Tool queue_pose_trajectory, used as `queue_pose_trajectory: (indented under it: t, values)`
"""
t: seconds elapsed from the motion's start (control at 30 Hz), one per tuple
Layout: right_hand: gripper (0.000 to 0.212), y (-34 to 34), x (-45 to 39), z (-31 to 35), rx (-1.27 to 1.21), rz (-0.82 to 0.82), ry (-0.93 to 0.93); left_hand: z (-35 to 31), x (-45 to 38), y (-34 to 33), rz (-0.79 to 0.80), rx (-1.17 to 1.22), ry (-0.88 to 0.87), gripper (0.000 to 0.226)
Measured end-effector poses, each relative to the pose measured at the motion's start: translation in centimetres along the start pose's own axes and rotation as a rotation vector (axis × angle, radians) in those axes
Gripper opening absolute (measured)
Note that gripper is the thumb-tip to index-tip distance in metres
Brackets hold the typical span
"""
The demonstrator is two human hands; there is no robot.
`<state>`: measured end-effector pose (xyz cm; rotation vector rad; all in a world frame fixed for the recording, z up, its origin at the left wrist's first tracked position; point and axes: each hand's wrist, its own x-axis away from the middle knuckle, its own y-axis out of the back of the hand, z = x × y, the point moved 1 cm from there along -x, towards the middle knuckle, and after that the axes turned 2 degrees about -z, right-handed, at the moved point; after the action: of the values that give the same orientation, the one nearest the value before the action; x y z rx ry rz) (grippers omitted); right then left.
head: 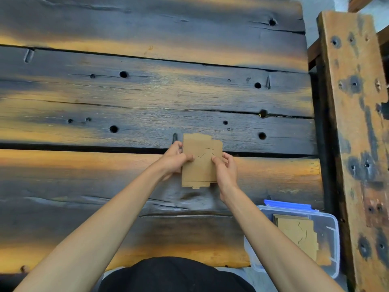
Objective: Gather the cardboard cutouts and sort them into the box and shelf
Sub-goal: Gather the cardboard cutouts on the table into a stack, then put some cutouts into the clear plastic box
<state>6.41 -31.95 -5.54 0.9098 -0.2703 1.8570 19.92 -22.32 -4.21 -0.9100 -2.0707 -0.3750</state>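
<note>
A small stack of flat brown cardboard cutouts (200,161) is held just above the dark wooden table (126,98), near its front middle. My left hand (174,158) grips the stack's left edge, thumb on top. My right hand (225,171) pinches its right side. The top cutout shows curved cut lines. At the lower right a clear plastic box (330,226) with a blue clip holds more cardboard cutouts (294,234) lying flat inside.
A rough wooden plank (355,123), maybe part of a shelf or bench, runs along the table's right side. The tabletop has holes and deep cracks between its boards. My dark clothing (174,275) shows at the bottom edge.
</note>
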Motion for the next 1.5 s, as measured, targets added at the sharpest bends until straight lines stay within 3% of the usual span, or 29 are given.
queue_pose_trajectory:
  t: [0.1, 0.23, 0.3, 0.4, 0.53, 0.6, 0.7, 0.8, 0.9, 1.1, 1.2, 1.37, 1.5]
  values:
    - [0.027, 0.7, 0.6, 0.1, 0.052, 0.074, 0.034, 1.0, 0.9, -0.3, -0.017, 0.029, -0.02, 0.045]
    - [0.03, 2.3, 1.2, 0.1, 0.055, 0.208, 0.066, 1.7, 2.1, 0.2, -0.007, 0.032, -0.074, 0.087]
    - [0.033, 3.1, 1.6, 0.2, 0.068, 0.23, 0.105, 1.8, 2.9, 0.2, 0.041, -0.008, -0.115, 0.098]
    - [0.034, 4.3, 2.2, 0.8, 0.121, 0.26, 0.171, 1.8, 4.1, -0.2, 0.072, -0.125, -0.149, 0.083]
    - [0.032, 6.6, 2.6, 1.6, 0.317, 0.344, 0.301, 1.5, 5.2, -1.2, -0.023, -0.238, -0.163, 0.059]
    - [0.034, 7.8, 2.9, 1.6, 0.382, 0.428, 0.337, 1.6, 5.7, -2.1, -0.034, -0.314, -0.189, 0.06]
    - [0.035, 9.4, 3.5, 1.8, 0.453, 0.493, 0.359, 2.1, 6.6, -4.5, 0.071, -0.436, -0.249, 0.064]
    - [0.036, 11.0, 3.6, 1.7, 0.485, 0.503, 0.378, 3.3, 6.8, -6.5, 0.141, -0.399, -0.242, 0.055]
    - [0.038, 13.0, 3.8, 1.4, 0.522, 0.412, 0.384, 4.4, 6.8, -8.2, 0.146, -0.374, -0.207, 0.044]
    - [0.036, 17.3, 3.9, 0.4, 0.233, 0.212, 0.248, 5.5, 7.0, -10.6, 0.023, -0.177, -0.205, 0.036]
    - [0.031, 18.5, 4.3, -0.3, 0.146, 0.208, 0.116, 5.4, 7.5, -11.4, -0.021, -0.021, -0.197, 0.038]
    - [0.035, 18.6, 6.0, -1.7, -0.081, 0.224, -0.238, 5.6, 8.6, -12.9, -0.066, -0.083, -0.33, 0.037]
    - [0.049, 18.1, 7.0, -2.4, -0.153, 0.155, -0.3, 6.5, 9.4, -13.3, -0.049, -0.088, -0.357, 0.041]
